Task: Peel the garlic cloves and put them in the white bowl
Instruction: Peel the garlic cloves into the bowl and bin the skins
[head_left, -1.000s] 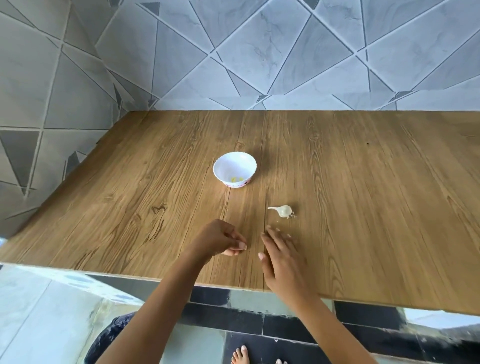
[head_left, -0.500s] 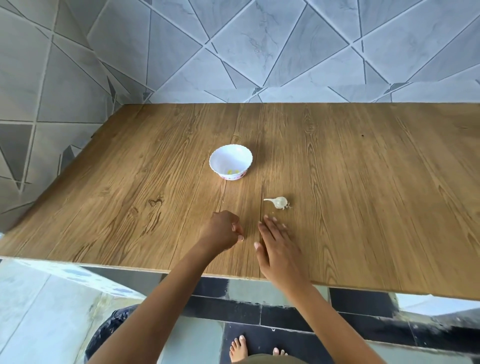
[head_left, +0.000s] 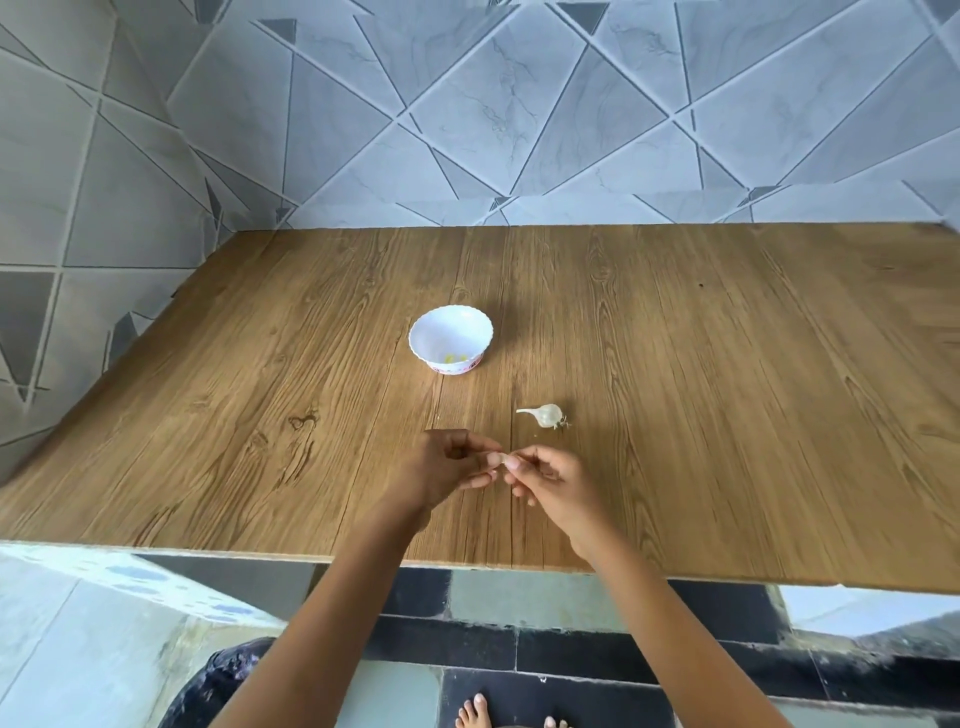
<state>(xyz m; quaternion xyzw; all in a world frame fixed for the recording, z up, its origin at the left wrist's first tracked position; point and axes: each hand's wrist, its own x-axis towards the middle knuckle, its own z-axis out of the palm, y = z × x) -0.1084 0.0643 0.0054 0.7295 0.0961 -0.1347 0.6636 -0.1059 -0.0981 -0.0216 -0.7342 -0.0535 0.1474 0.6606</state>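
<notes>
A small white bowl (head_left: 450, 340) with a scalloped rim stands on the wooden table (head_left: 727, 389), with a few yellowish bits inside. To its right and nearer me lies the rest of a garlic bulb (head_left: 546, 415) with a thin stem. Just above the table's near part, my left hand (head_left: 451, 467) and my right hand (head_left: 553, 478) meet fingertip to fingertip. Between them they pinch a small pale garlic clove (head_left: 500, 459), mostly hidden by the fingers.
The table's near edge (head_left: 363, 555) runs just under my forearms. A tiled wall (head_left: 467, 130) closes off the back and left. Below the edge are floor tiles and bare toes (head_left: 475, 714).
My right hand has lifted off the table, curled its fingers and come to the left hand. Both hands now pinch the clove between them. The camera view shifted slightly.
</notes>
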